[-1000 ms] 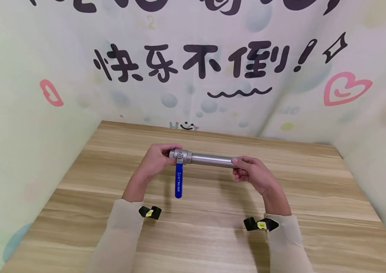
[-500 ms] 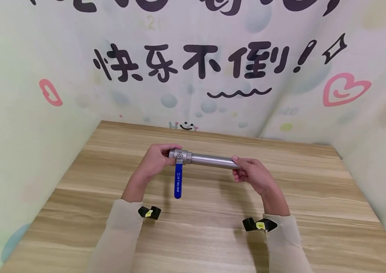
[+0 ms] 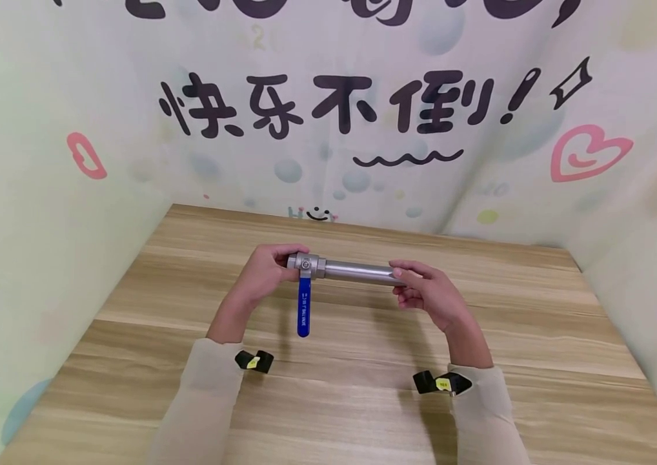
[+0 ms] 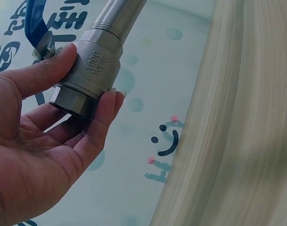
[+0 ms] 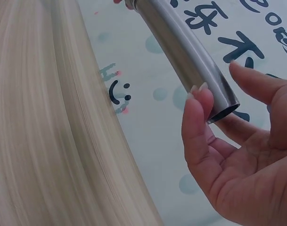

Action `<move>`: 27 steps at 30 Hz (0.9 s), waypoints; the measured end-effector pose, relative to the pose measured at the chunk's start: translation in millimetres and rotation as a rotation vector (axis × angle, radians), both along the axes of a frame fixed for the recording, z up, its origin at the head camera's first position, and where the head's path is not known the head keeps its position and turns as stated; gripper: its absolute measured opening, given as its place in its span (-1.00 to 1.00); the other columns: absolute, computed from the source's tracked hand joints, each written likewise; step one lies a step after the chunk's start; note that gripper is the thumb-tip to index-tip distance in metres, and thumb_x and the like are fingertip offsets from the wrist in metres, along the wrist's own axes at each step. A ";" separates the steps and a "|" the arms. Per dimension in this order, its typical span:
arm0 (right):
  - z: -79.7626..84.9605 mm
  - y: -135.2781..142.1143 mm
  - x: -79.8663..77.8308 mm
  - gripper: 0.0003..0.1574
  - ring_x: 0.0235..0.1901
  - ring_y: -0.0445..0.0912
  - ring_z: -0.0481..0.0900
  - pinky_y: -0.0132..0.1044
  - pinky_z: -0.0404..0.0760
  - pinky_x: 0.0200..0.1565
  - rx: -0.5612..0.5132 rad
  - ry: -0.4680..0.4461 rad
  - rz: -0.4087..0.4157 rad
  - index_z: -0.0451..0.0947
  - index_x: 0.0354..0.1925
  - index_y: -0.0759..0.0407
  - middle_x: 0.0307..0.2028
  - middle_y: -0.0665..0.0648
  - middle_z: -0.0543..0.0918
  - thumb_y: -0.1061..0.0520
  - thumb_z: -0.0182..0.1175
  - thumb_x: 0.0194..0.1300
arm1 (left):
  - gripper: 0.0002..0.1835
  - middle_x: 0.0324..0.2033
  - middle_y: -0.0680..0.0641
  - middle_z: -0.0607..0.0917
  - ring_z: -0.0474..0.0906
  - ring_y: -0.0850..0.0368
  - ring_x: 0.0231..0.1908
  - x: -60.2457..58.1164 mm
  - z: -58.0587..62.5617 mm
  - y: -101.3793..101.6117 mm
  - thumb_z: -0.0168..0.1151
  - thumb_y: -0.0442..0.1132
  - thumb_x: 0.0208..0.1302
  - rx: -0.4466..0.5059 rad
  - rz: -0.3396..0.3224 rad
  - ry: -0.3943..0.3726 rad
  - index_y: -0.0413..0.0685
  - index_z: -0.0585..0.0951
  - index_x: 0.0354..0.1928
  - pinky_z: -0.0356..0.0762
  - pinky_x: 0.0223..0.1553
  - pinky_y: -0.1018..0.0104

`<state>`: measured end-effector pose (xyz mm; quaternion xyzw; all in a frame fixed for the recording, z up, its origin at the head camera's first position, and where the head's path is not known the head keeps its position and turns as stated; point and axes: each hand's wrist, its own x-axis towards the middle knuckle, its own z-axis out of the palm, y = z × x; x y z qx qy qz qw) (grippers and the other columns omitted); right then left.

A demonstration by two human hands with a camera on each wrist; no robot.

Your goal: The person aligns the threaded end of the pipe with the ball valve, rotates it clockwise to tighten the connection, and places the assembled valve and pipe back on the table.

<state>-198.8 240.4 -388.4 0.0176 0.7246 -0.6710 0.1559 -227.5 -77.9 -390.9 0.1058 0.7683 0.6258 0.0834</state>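
My left hand (image 3: 260, 274) grips the near end of a steel ball valve (image 3: 308, 265), thumb on one side and fingers on the other. The blue lever handle (image 3: 304, 310) hangs toward me, and raised lettering marks the valve body (image 4: 89, 68). A smooth steel pipe (image 3: 357, 272) joins the valve's other end, with a few thread rings showing at the joint in the left wrist view. At the pipe's free, hollow end (image 5: 223, 110) my right hand (image 3: 430, 294) has its fingers curled loosely round it; the thumb (image 5: 256, 82) stands off the surface in the right wrist view.
Valve and pipe are held above a wood-grain table (image 3: 334, 400). A printed cloth backdrop (image 3: 328, 181) with black characters closes off the back and both sides. Each sleeve cuff carries a small black device (image 3: 441, 383) with a yellow label.
My right thumb has moved from the top of the pipe toward its lower side, and a finger now shows along the far side. The left hand and the valve have stayed nearly still.
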 end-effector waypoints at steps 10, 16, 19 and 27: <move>-1.3 2.4 0.9 -0.37 -0.43 -0.12 0.60 -0.25 0.67 -0.24 -0.026 0.014 0.067 0.28 0.23 0.20 -0.31 0.10 0.60 0.34 0.25 0.24 | -0.51 -0.06 -0.24 0.66 0.54 0.01 -0.15 -0.4 0.6 0.2 0.26 -0.57 0.02 -0.006 0.013 -0.013 -0.24 0.63 0.08 0.54 -0.17 0.30; -2.5 3.1 0.4 -0.46 -0.46 -0.15 0.59 -0.29 0.67 -0.28 -0.026 0.020 0.050 0.31 0.17 0.34 -0.40 0.09 0.61 0.33 0.24 0.26 | -0.53 -0.06 -0.22 0.66 0.54 0.00 -0.14 -0.6 0.5 1.3 0.27 -0.57 0.02 -0.006 0.010 -0.015 -0.20 0.64 0.05 0.55 -0.17 0.29; -2.4 3.8 0.4 -0.48 -0.45 -0.18 0.58 -0.31 0.66 -0.28 -0.017 0.025 0.057 0.31 0.18 0.40 -0.40 0.08 0.61 0.28 0.20 0.31 | -0.53 -0.06 -0.22 0.66 0.54 -0.01 -0.14 -0.8 0.2 1.6 0.27 -0.57 0.02 -0.005 0.009 -0.017 -0.20 0.64 0.05 0.54 -0.17 0.29; -1.7 4.2 -0.4 -0.55 -0.46 -0.18 0.58 -0.30 0.67 -0.26 -0.017 0.024 0.070 0.34 0.10 0.43 -0.39 0.10 0.60 0.16 0.15 0.39 | -0.53 -0.06 -0.25 0.65 0.53 -0.01 -0.14 -1.1 0.1 1.1 0.26 -0.58 0.02 0.002 0.003 -0.001 -0.23 0.64 0.05 0.53 -0.18 0.30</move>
